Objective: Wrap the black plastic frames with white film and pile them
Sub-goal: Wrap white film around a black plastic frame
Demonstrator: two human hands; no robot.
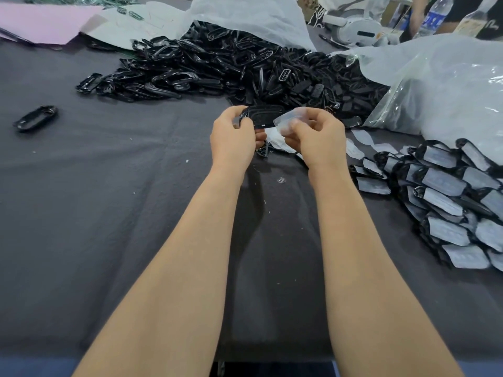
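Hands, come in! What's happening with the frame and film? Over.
Left hand grips frame. Right hand pinches film at its end. Not wrapped yet. Nothing in the way.

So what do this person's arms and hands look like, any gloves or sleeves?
No gloves: the left hand and right hand are bare, with no rings, watch or wristband visible. The left forearm and right forearm are bare too; no sleeve shows anywhere down to the picture's lower edge.
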